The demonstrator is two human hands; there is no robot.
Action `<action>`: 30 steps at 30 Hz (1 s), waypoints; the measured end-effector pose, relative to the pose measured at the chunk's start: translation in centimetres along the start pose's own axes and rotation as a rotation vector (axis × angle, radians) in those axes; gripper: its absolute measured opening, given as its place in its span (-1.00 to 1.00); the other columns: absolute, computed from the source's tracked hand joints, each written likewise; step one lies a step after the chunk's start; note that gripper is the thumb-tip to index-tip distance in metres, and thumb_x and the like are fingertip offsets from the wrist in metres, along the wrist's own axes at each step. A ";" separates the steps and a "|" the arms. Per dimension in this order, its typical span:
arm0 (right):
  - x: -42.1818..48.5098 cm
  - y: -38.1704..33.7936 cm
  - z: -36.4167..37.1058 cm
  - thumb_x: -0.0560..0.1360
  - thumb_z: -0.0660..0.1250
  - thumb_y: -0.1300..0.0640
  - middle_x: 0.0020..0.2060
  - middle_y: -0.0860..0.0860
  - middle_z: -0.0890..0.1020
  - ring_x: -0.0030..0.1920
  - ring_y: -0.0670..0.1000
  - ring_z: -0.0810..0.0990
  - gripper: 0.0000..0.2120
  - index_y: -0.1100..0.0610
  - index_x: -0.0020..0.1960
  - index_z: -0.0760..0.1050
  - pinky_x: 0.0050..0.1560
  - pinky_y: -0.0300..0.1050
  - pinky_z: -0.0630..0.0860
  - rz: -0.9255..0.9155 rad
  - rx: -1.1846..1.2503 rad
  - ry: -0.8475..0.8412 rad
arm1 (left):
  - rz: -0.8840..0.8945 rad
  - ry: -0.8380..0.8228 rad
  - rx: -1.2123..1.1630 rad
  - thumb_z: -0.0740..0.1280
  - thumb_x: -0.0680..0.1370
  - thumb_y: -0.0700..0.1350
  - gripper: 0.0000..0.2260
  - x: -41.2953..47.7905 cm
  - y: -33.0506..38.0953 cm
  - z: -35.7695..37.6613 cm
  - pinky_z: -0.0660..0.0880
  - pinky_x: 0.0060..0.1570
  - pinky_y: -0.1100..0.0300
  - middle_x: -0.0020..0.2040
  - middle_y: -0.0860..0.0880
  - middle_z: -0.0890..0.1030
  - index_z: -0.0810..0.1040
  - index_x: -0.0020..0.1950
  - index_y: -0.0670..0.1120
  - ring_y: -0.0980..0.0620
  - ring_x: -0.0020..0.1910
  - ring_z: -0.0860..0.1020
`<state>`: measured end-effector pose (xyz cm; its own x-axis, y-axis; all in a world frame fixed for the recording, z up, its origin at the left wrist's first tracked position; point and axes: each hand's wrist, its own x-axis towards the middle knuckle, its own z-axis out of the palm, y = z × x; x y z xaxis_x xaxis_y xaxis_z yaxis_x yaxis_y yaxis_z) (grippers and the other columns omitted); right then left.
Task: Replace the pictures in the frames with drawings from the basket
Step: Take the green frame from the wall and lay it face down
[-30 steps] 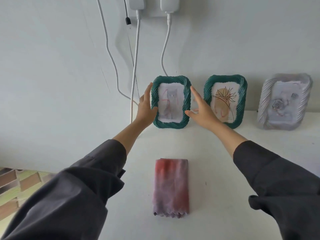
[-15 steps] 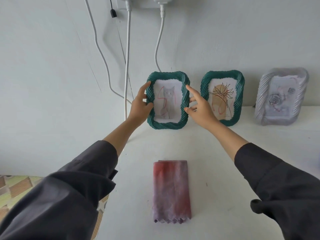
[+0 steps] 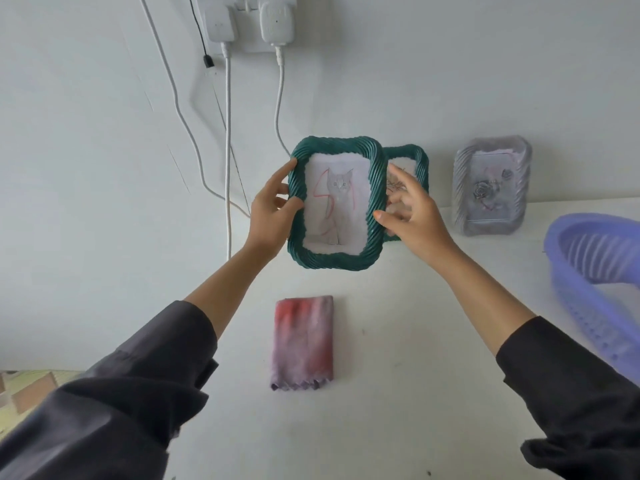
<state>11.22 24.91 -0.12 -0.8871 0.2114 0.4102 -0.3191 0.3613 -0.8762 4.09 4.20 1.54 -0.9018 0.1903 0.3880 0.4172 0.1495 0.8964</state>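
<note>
**Left grip point(image 3: 273, 216) clamped on the cat frame point(image 3: 337, 261), right grip point(image 3: 412, 216) loose**

Left grip has the cat frame by its left rim, thumb on the front and fingers behind. Just left of it, white cables point(image 3: 227, 133) hang down the wall from the chargers point(image 3: 221, 27) up top. The frame's green and twisty. I'm holding it upright in front of the wall with the cat sketch point(image 3: 337, 199) and its red scribbles facing me, and it hides the left part of the second green frame point(image 3: 415, 161). Below it a folded pink-purple cloth point(image 3: 303, 341) lies flat on the desk point(image 3: 398, 341). Right grip is apart, fingers spread, with only the thumb tip at the cat frame's right rim. Can't tell if it actually touches. Further right a grey frame point(image 3: 491, 185) with a rose in it leans at the wall, and a purple basket point(image 3: 568, 299) pokes in at the far right of the desk.
</note>
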 end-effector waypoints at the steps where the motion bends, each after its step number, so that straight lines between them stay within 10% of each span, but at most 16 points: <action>1: -0.8 -0.3 -0.9 0.45 0.35 0.34 -0.13 0.06 0.51 -0.28 -0.03 0.50 -0.33 -0.02 0.45 0.19 -0.25 -0.19 0.58 0.035 0.028 0.006 | -0.006 -0.002 -0.027 0.20 0.35 -0.21 -0.47 -0.8 0.4 0.6 0.52 -0.19 0.14 -0.13 -0.01 0.52 0.43 0.27 0.20 -0.02 -0.20 0.48; 17: -10.3 -3.7 -13.1 0.43 0.33 0.40 -0.21 0.01 0.64 -0.32 -0.16 0.63 -0.55 0.22 0.31 0.42 -0.25 -0.33 0.55 0.199 0.069 0.093 | -0.332 -0.248 -0.076 0.19 0.56 -0.30 -0.55 -11.0 4.0 12.6 0.46 -0.19 0.22 -0.20 -0.07 0.51 0.27 0.43 -0.03 0.03 -0.21 0.47; 24: -9.8 -7.3 -12.9 0.42 0.35 0.31 -0.02 0.26 0.65 -0.10 0.13 0.63 -0.55 0.22 0.31 0.44 0.05 -0.09 0.52 0.046 -0.494 0.022 | -0.328 -0.178 -0.136 0.21 0.58 -0.16 -0.64 -11.5 7.8 14.7 0.42 0.10 0.14 0.02 -0.05 0.50 0.33 0.38 -0.01 0.00 0.01 0.47; 30: -9.7 -6.2 -9.6 0.45 0.30 0.33 -0.12 0.18 0.63 -0.16 0.14 0.61 -0.81 0.26 0.06 0.55 -0.16 -0.08 0.54 0.048 -0.794 -0.281 | -0.494 -0.201 -0.374 0.10 0.63 -0.06 -0.68 -11.9 9.7 16.3 0.51 -0.04 0.16 0.19 -0.12 0.50 0.33 0.39 0.09 -0.02 -0.03 0.52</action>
<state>25.03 29.30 3.76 -0.9772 0.0467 0.2071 -0.0433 0.9111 -0.4099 20.68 19.17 2.12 -0.9238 0.3685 -0.1041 -0.1411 -0.0748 0.9872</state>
